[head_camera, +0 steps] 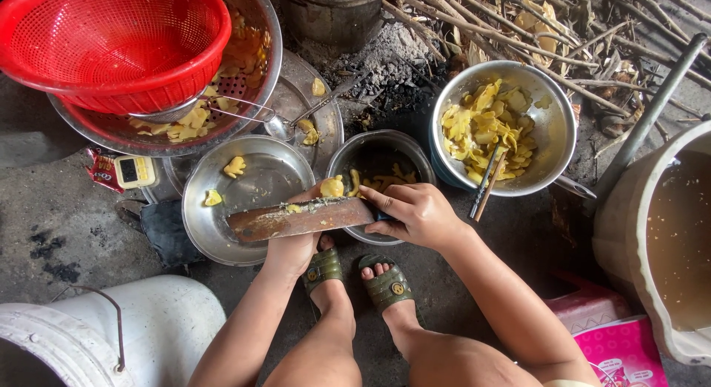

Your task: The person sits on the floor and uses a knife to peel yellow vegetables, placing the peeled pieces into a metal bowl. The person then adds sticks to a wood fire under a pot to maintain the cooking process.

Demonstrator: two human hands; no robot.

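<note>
My right hand (pixel 415 215) grips the handle of a large flat cleaver (pixel 300 219), its blade lying level and smeared with yellow pulp. My left hand (pixel 295 250) is under the blade and holds a small yellow fruit piece (pixel 332 186) at the blade's top edge. Just behind sits a small steel bowl (pixel 348 154) with a few yellow pieces. A wide steel bowl (pixel 259 183) at the left holds two scraps. My feet in green sandals (pixel 389 285) rest on the ground below.
A steel bowl (pixel 557 128) full of yellow pieces, with chopsticks (pixel 486 185), stands at the right. A red colander (pixel 111 42) sits in a steel strainer basin (pixel 259 31) at top left. White bucket (pixel 111 335) lower left, big tub (pixel 659 246) right, sticks and ash behind.
</note>
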